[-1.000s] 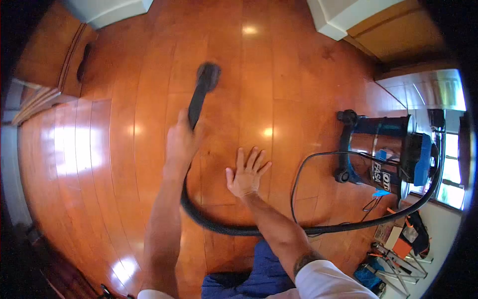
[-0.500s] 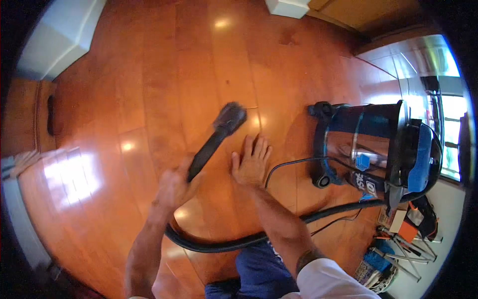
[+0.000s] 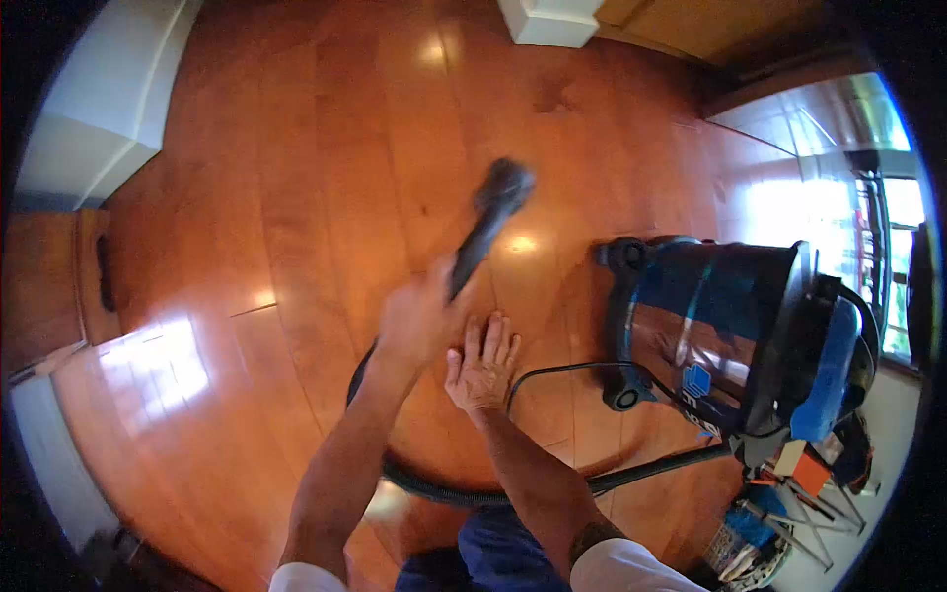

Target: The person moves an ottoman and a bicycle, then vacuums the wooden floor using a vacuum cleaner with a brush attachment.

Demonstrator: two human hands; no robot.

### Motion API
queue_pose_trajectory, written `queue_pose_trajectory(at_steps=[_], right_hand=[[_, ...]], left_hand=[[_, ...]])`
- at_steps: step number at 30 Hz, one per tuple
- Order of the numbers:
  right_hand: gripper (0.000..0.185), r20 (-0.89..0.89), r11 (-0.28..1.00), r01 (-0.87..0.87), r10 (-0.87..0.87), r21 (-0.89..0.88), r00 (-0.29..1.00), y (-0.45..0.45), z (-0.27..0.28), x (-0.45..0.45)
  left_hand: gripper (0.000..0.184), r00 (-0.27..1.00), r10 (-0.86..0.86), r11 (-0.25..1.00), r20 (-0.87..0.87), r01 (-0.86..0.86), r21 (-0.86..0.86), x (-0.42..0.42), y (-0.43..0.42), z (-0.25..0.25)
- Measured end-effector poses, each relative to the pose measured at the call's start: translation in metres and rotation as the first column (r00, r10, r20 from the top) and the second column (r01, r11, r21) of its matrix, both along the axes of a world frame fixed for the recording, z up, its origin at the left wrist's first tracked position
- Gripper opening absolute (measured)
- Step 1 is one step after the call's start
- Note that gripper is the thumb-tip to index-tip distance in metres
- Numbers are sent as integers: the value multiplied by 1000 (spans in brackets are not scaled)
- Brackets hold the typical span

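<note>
My left hand (image 3: pixel 416 314), smeared by motion, is closed around a black vacuum cleaner wand (image 3: pixel 475 252). At the wand's far end a dark brush nozzle (image 3: pixel 505 185) sits at or just above the wooden floor (image 3: pixel 335 197); I cannot tell if it touches. My right hand (image 3: pixel 482 370) is pressed flat on the floor, fingers spread, to the right of the left hand. A black hose (image 3: pixel 434 488) curves from behind my left forearm, past my knees, toward the vacuum cleaner (image 3: pixel 705 331). Close by my right fingers runs a thin black cord (image 3: pixel 572 367).
The wheeled vacuum cleaner stands to the right. Behind it, at lower right, are a folding stool (image 3: pixel 814 513) and a woven basket (image 3: pixel 735 553). A white wall corner (image 3: pixel 552 22) juts in at the top, another white wall (image 3: pixel 99 109) at upper left. Wooden furniture (image 3: pixel 44 281) is at the left.
My left hand has pushed the wand and brush nozzle forward and to the right across the floor. My right hand stays flat on the floor. The whole view has shifted slightly.
</note>
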State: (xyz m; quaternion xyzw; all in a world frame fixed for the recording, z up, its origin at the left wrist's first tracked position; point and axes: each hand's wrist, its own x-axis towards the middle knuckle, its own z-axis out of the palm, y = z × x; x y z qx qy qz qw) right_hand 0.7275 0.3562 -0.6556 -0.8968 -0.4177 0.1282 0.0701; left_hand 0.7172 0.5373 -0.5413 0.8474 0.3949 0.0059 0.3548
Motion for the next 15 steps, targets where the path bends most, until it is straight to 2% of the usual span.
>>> queue_pose_trajectory(at_steps=[1, 2, 3, 5, 6, 8, 9, 10, 11, 12, 13, 14, 15], right_hand=[[66, 0, 997, 0, 0, -71, 1000, 1, 1, -1], [65, -56, 990, 7, -15, -138, 998, 8, 12, 2], [65, -95, 992, -38, 27, -116, 995, 8, 9, 1], [67, 43, 999, -19, 20, -37, 999, 4, 1, -2], [67, 20, 999, -42, 43, -29, 999, 0, 5, -7], [67, 38, 998, -15, 17, -63, 999, 5, 6, -4], [67, 41, 998, -32, 34, -50, 999, 6, 4, -3], [66, 77, 999, -32, 33, -19, 997, 6, 1, -4], [66, 116, 1000, -26, 25, 4, 993, 3, -3, -6], [64, 126, 1000, -17, 21, -25, 992, 5, -4, -7], [64, 148, 999, -17, 21, -28, 989, 4, -7, -7], [64, 148, 1000, -20, 21, -14, 989, 0, -8, -7], [63, 149, 999, -33, 31, 9, 988, 3, -8, -5]], left_hand=[[49, 994, 106, 994, -13, -106, 10, -62, -11, -9], [46, 976, 203, 976, -73, -196, 95, -120, -25, 4], [44, 945, 313, 949, -92, -315, -7, -176, -40, 17], [52, 827, 546, 825, -133, -558, -89, -262, -65, 33], [52, 812, 566, 812, -147, -579, -70, -271, -60, 41], [50, 851, 498, 856, -167, -513, -59, -263, -23, 39], [42, 873, 487, 873, 14, -486, -41, -237, 7, 29], [37, 908, 415, 904, 55, -419, 90, -217, 43, 3], [39, 898, 380, 908, 220, -408, 98, -191, 81, -27], [42, 919, 367, 922, 141, -380, 79, -151, 118, -25], [45, 906, 337, 893, 257, -394, 217, -113, 150, -44], [40, 917, 366, 871, 159, -398, 289, -80, 173, -48], [41, 916, 378, 866, 137, -402, 296, -62, 176, -37]])
